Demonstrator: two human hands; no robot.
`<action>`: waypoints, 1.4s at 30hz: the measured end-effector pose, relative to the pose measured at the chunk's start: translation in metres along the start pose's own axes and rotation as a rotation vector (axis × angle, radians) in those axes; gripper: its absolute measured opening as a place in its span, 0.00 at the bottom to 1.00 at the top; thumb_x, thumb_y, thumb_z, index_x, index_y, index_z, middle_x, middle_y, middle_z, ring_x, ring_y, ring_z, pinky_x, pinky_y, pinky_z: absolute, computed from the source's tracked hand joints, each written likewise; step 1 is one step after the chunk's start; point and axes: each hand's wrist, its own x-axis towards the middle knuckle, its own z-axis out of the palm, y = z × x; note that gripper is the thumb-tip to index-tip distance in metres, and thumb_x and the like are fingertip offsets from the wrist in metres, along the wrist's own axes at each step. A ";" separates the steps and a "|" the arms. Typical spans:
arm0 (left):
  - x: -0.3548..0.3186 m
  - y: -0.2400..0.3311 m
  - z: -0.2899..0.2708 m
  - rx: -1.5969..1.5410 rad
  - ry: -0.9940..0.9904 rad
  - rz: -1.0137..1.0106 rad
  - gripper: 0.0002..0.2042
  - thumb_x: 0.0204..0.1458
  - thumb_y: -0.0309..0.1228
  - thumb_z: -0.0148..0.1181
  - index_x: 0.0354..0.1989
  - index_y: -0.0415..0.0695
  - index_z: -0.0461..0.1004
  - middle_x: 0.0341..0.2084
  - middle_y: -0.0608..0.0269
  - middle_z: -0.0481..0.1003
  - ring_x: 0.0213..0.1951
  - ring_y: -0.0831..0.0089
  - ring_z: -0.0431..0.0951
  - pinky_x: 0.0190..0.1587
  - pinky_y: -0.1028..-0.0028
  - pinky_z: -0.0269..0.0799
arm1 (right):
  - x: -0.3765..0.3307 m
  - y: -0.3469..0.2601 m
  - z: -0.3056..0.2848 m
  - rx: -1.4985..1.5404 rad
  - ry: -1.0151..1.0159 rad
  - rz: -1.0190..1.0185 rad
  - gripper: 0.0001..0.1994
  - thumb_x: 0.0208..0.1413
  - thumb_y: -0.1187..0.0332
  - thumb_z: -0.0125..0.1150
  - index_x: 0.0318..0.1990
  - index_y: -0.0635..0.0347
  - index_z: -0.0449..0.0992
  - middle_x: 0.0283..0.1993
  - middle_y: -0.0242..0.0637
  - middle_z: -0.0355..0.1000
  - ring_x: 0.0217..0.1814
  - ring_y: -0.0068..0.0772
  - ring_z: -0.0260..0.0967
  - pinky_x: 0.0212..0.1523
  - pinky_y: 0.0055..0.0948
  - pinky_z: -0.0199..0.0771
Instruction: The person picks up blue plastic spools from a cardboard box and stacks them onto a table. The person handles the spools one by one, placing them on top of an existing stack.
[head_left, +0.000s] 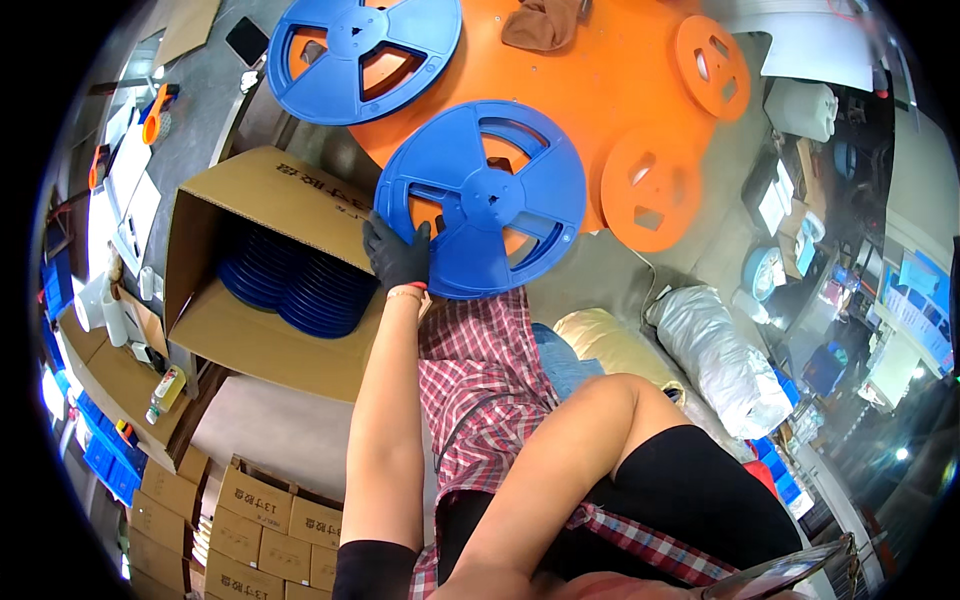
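Note:
My left hand (397,254), in a black glove, holds the lower left rim of a blue plastic reel (465,250), its thumb lying over the face. The reel has a small centre hole and several cut-out windows, and it sits in front of an orange panel (590,100). Up and to the left, a second blue reel (410,35) is in front of the same panel. My right arm bends at the elbow and runs back toward the lower edge; the right hand is outside the picture.
Left of my hand, an open cardboard box (270,355) lies with several dark blue reels (290,285) stacked inside. Two orange discs (655,225) stand at the panel's right. Silver wrapped rolls (715,360) lie at right. Several cartons (250,500) are stacked at lower left.

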 end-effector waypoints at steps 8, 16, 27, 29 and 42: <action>0.020 -0.008 0.024 -0.058 -0.071 -0.196 0.49 0.33 0.44 0.67 0.62 0.40 0.43 0.58 0.43 0.54 0.57 0.49 0.58 0.56 0.60 0.59 | -0.018 -0.012 0.002 -0.023 0.007 -0.028 0.21 0.63 0.55 0.36 0.48 0.65 0.68 0.45 0.37 0.67 0.42 0.30 0.67 0.45 0.29 0.66; 0.000 -0.048 -0.007 -0.814 -0.212 -0.147 0.20 0.36 0.30 0.65 0.41 0.36 0.71 0.30 0.56 0.75 0.33 0.67 0.74 0.37 0.69 0.69 | -0.011 0.011 0.011 -0.118 0.028 0.100 0.21 0.63 0.56 0.37 0.48 0.65 0.68 0.45 0.37 0.67 0.42 0.30 0.67 0.45 0.29 0.66; -0.165 -0.007 -0.168 -1.421 -0.303 -0.292 0.11 0.50 0.34 0.57 0.34 0.39 0.69 0.14 0.69 0.64 0.16 0.78 0.65 0.21 0.77 0.64 | 0.029 0.067 0.052 -0.373 0.023 0.471 0.20 0.63 0.56 0.37 0.47 0.65 0.68 0.44 0.37 0.68 0.42 0.30 0.67 0.44 0.29 0.66; -0.186 -0.019 -0.187 -1.473 -0.192 -0.264 0.10 0.53 0.35 0.53 0.35 0.40 0.68 0.13 0.70 0.62 0.15 0.79 0.63 0.20 0.77 0.62 | 0.036 0.081 0.056 -0.380 0.004 0.510 0.20 0.63 0.56 0.38 0.47 0.65 0.68 0.44 0.37 0.68 0.42 0.30 0.67 0.44 0.29 0.66; -0.323 -0.156 -0.317 -2.346 0.392 0.567 0.12 0.59 0.38 0.42 0.38 0.43 0.67 0.12 0.74 0.55 0.14 0.84 0.53 0.18 0.82 0.51 | 0.074 0.205 0.082 0.022 -0.288 0.785 0.20 0.62 0.57 0.38 0.47 0.65 0.68 0.43 0.36 0.68 0.41 0.30 0.67 0.43 0.29 0.66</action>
